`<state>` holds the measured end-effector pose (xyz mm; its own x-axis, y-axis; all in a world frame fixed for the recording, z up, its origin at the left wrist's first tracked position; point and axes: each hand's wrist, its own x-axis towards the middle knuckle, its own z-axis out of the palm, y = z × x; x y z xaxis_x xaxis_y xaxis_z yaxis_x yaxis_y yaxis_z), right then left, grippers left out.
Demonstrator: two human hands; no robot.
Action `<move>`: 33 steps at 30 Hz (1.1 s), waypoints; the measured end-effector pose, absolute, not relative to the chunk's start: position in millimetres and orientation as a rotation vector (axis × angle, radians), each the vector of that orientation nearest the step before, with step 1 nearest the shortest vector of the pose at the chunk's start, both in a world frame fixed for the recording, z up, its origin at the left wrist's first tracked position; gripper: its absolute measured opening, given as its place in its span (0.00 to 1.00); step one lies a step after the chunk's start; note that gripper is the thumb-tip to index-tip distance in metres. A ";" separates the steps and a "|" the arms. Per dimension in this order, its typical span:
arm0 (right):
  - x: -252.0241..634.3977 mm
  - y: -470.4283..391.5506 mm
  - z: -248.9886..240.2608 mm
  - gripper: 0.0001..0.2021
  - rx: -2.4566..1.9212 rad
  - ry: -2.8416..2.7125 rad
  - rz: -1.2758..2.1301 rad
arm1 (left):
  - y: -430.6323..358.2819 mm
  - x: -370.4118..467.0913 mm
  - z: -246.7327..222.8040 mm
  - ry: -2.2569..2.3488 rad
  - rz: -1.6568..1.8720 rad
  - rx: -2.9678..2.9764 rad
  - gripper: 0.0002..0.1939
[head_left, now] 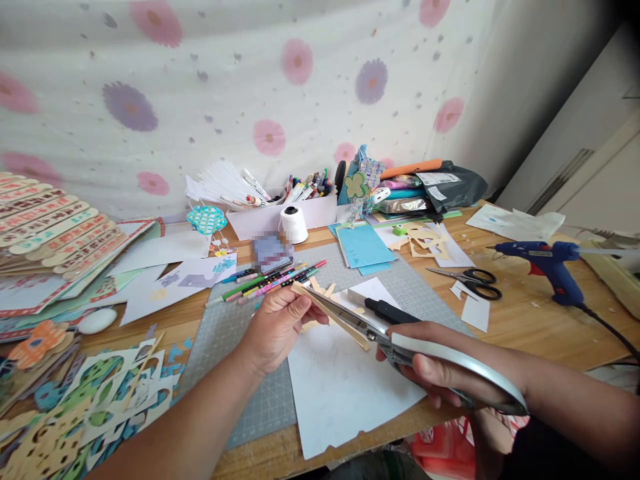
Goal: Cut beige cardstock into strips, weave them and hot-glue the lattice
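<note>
My left hand (280, 327) pinches the end of a narrow tan strip (350, 329) above the cutting mat. In my right hand (435, 363) are large scissors with silver-grey handles (480, 363), their blades (343, 310) lying along the strip and pointing at my left fingertips. Below both hands is a white sheet (345, 393), partly over the grey cutting mat (260, 407). Small tan pieces (323, 291) lie behind the blades. A black-handled tool (390, 311) rests beyond the scissors, partly hidden by my right hand.
Coloured pens (265, 283) and a white thread cone (293, 225) stand or lie behind the mat. To the right are black scissors (475, 283) and a blue glue gun (545, 263) with its cord. Paper cutouts (110, 393) pile up at the left.
</note>
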<state>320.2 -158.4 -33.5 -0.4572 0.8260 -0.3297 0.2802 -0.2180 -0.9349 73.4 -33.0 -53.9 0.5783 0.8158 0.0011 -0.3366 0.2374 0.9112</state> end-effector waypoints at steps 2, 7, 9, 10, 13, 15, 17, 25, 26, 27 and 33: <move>318.3 -156.2 -32.6 0.35 -1.270 -1.635 1.727 | -32.7 73.2 -53.8 0.549 0.838 1.058 0.14; 318.5 -155.1 -32.0 0.34 -1.265 -1.679 1.684 | -33.2 73.6 -53.9 0.558 0.828 1.080 0.14; 318.9 -156.0 -33.1 0.34 -1.275 -1.684 1.669 | -34.0 74.4 -54.2 0.560 0.820 1.092 0.15; 318.8 -156.2 -33.7 0.34 -1.269 -1.685 1.669 | -34.5 74.9 -54.3 0.559 0.817 1.097 0.15; 318.1 -155.5 -35.2 0.34 -1.252 -1.672 1.682 | -35.9 75.9 -54.3 0.560 0.812 1.106 0.15; 317.6 -154.1 -35.1 0.34 -1.242 -1.673 1.698 | -36.4 76.1 -54.3 0.563 0.814 1.112 0.15; 317.5 -152.9 -34.3 0.33 -1.234 -1.681 1.697 | -36.7 76.2 -54.4 0.567 0.819 1.120 0.16; 314.9 -153.0 -31.1 0.32 -1.290 -1.707 1.677 | -40.6 78.9 -57.2 0.583 0.798 1.169 0.15; 314.1 -152.7 -31.1 0.32 -1.276 -1.706 1.688 | -41.1 79.2 -57.3 0.586 0.795 1.170 0.15; 313.5 -152.2 -31.2 0.31 -1.267 -1.700 1.696 | -41.4 79.3 -57.4 0.590 0.794 1.169 0.15; 315.3 -149.0 -31.6 0.30 -1.170 -1.659 1.637 | -33.6 76.3 -56.6 0.631 0.852 1.113 0.16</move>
<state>315.3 -149.0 -31.6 -0.4864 0.8504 -0.2008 0.2118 -0.1082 -0.9713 76.3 -33.6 -56.6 0.5407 0.8409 -0.0221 -0.2666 0.1962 0.9436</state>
